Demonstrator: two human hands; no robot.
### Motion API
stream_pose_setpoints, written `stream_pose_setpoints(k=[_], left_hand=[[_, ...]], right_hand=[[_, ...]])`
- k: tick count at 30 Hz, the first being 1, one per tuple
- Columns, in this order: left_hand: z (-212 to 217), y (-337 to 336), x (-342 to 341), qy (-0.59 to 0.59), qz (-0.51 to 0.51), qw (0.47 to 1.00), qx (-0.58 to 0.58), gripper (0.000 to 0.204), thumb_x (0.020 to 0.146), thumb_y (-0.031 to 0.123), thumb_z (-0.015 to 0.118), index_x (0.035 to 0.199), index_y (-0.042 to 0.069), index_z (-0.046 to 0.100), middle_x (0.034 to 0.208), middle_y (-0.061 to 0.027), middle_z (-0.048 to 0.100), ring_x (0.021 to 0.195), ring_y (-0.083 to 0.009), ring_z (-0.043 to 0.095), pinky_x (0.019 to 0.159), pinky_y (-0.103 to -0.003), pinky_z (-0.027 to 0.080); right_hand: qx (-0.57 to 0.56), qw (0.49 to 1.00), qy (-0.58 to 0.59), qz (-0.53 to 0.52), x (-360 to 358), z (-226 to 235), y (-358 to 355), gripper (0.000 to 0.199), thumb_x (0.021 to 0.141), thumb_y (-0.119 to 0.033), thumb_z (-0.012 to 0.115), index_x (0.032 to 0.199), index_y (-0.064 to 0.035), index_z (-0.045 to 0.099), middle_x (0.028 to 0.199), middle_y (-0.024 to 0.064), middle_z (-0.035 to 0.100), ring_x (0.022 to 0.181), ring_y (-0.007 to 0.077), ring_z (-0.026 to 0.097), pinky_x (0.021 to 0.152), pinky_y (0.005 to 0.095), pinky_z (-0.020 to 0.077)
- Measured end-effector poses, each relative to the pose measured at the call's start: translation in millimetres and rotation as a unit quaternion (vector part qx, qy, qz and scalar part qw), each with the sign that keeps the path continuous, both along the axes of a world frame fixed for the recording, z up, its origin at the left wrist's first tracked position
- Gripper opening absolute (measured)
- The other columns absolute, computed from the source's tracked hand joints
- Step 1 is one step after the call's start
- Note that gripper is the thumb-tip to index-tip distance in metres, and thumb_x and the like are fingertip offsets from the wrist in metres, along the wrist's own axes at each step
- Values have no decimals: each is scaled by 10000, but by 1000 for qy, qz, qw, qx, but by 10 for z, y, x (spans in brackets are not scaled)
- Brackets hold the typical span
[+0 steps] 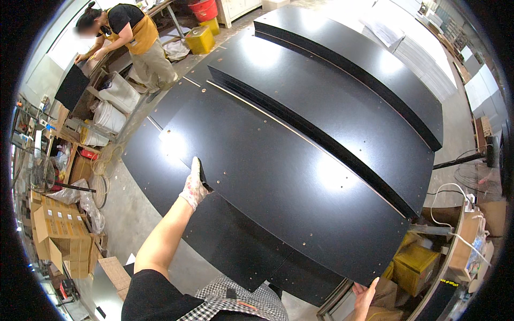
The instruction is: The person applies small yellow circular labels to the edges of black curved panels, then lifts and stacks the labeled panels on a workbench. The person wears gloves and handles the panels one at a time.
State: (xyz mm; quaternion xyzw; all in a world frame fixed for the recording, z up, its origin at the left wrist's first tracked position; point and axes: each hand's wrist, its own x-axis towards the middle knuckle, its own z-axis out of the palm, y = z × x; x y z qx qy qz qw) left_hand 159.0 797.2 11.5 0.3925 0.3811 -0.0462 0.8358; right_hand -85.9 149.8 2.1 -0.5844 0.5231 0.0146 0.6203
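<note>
A large black board [278,171] with small drilled holes lies on top of a stack of similar black boards. My left hand [195,184], in a patterned work glove, grips the board's near left edge. My right hand [365,293], bare, holds the board's near right corner at the bottom of the view. More long black boards [342,91] lie stacked behind it, stepping up toward the far right.
Another person [128,37] in an apron bends over a bench at the far left. White buckets [115,104], yellow tubs [199,38] and cardboard boxes [56,230] line the left floor. A yellow box [415,265] and cables sit at the lower right. A fan [42,174] stands at the left.
</note>
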Motion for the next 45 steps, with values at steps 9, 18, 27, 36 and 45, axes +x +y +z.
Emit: stream_pose_setpoints(k=[9,18,27,36,45], left_hand=[[4,211,188,28,-42,999,0,681,895,617,480,1364,128,410,1332,-110,515,1173,-297,536,944,-594,416],[124,234,281,61,-69,995,31,595,917,609,445,1288,146,477,1197,-75,602,1084,-261,583,910,-574,431],[-93,1126,206,173,-201,894,360,654,829,626,602,1060,16,643,1014,-154,641,953,-246,587,846,-369,472],[247,2197,1281,42,-248,658,710,717,903,634,432,1233,11,566,1154,-195,631,1105,-307,580,966,-359,410],[248,2292,1600,105,-394,684,605,803,890,692,392,921,-78,617,782,-92,611,771,-203,525,775,-347,421]], right_hand=[[-8,999,29,-33,98,40,252,924,804,-752,488,1429,-91,323,1190,184,524,1065,346,573,881,485,452],[-39,996,34,-74,200,126,456,1058,795,-760,485,1493,-63,104,1366,289,326,1181,419,487,1000,564,382],[-46,990,105,-85,159,29,189,822,786,-713,569,1297,-77,472,1048,120,581,941,267,608,765,447,491],[-28,994,77,66,221,64,-74,671,819,-663,577,1158,-84,589,1073,42,619,839,171,601,740,358,503],[-34,989,99,103,256,19,-145,850,807,-743,492,1283,-39,505,1275,121,545,1019,256,591,788,404,520]])
